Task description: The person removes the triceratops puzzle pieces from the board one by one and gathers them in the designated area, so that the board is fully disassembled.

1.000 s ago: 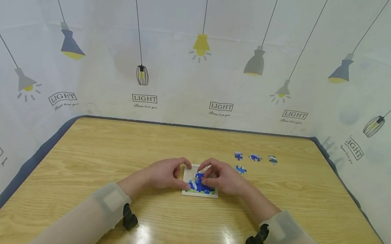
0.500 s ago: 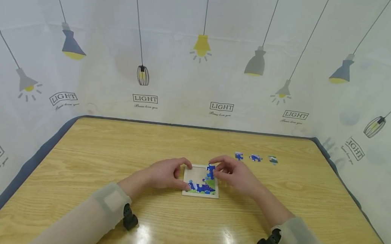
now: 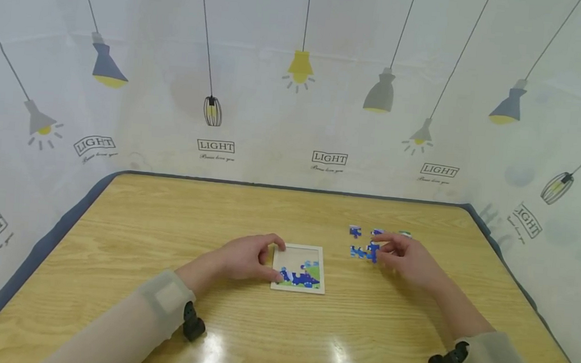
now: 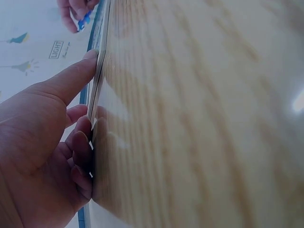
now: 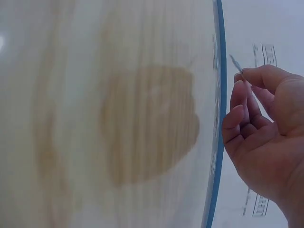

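My left hand (image 3: 247,257) holds the left side of a small wooden jigsaw tray (image 3: 297,289), thumb near its lower left corner and index finger at the upper left. Blue and green pieces fill the lower part and right side of the tray; bare wood shows at its upper left. Off to the right, my right hand (image 3: 411,260) pinches a blue jigsaw piece (image 3: 374,252) between thumb and fingers. The right wrist view shows this piece (image 5: 235,61) edge-on, raised above the table. In the left wrist view, my thumb (image 4: 71,78) lies along the tray's edge.
Loose jigsaw pieces lie on the wooden table (image 3: 192,208) beyond my right hand: one at the left (image 3: 355,231), two partly covered by the hand, and a light blue piece (image 3: 357,252) nearer. A lamp-printed curtain (image 3: 266,90) stands behind the table.
My right hand has lifted the blue piece out of the tray and carried it right, to beside the loose pieces. My left hand stays at the tray.
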`<state>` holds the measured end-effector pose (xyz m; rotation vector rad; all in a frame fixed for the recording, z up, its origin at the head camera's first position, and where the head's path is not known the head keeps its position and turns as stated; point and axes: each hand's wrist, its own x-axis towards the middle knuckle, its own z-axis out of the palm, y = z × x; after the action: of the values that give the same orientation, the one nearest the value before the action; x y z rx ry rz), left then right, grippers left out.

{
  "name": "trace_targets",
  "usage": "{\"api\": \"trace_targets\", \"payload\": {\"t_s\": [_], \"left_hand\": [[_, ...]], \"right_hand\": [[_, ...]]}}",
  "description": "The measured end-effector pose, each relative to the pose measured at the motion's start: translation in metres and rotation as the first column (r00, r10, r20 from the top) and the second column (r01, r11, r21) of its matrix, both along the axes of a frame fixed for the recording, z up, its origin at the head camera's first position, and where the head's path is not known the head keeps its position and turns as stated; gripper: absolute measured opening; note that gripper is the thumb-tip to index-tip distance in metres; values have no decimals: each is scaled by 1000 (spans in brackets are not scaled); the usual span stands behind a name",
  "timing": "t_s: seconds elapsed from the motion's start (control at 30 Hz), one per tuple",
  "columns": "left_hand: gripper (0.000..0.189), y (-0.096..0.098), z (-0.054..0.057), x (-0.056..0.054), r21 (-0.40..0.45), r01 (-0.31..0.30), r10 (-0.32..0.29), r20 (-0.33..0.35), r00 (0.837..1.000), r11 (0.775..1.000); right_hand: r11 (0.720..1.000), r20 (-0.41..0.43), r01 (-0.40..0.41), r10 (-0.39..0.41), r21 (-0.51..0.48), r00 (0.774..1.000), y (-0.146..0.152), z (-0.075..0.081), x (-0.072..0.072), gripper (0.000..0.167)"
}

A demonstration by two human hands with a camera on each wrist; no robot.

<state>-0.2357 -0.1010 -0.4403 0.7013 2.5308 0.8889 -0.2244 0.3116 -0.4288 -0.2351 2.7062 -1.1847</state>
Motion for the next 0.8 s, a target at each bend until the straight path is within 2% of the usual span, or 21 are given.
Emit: {"api": "trace_targets", "payload": {"t_s": [0.2, 0.4, 0.8], "left_hand": [[63, 0, 1, 0, -1, 7, -7, -8, 1000, 1000], [63, 0, 2, 1, -6, 3, -3, -8, 1000, 1000], [64, 1, 2, 1, -3, -9, 9, -4, 1000, 1000]], "right_hand": [[998, 25, 30, -32, 57, 999, 22, -5, -1, 40], [999, 56, 27, -30, 45, 998, 29, -8, -3, 43], [992, 4, 13, -14, 122, 1000, 26, -12, -4, 39]]}}
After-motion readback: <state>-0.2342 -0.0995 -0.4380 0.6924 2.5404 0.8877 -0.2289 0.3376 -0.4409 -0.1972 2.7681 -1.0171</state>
